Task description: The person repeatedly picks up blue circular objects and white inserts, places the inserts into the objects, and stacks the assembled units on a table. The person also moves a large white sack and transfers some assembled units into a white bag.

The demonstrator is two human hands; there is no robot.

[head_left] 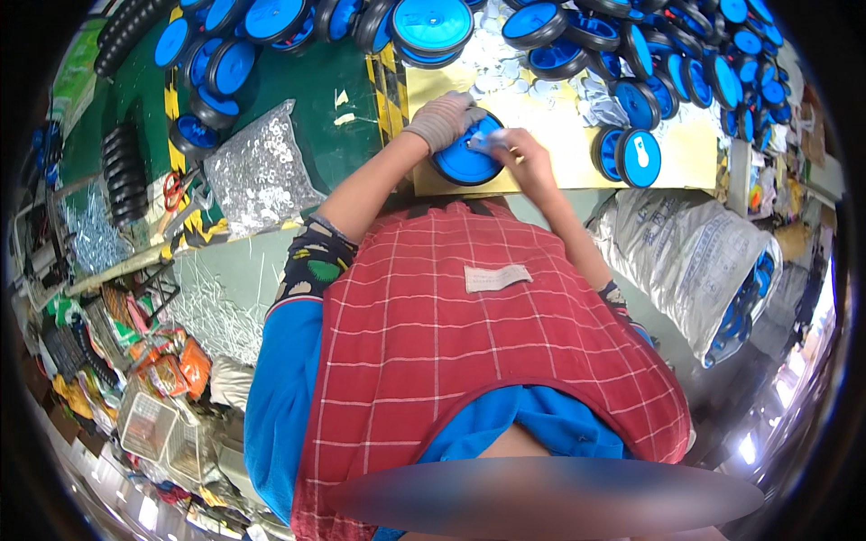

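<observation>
A blue wheel with a black tyre lies flat near the front edge of the yellow table section. My left hand, in a pale knit glove, grips its far left rim. Over the wheel's face my right hand, bare at the fingers, pinches a small pale piece that looks like a sticker. To the right, a pair of wheels stands with a white sticker on one face. Many loose pale stickers are scattered beyond my hands.
Piled blue wheels line the table's far side. On the green mat at left lie a clear bag of small metal parts, scissors and a wrench. A large white sack of blue parts stands at right.
</observation>
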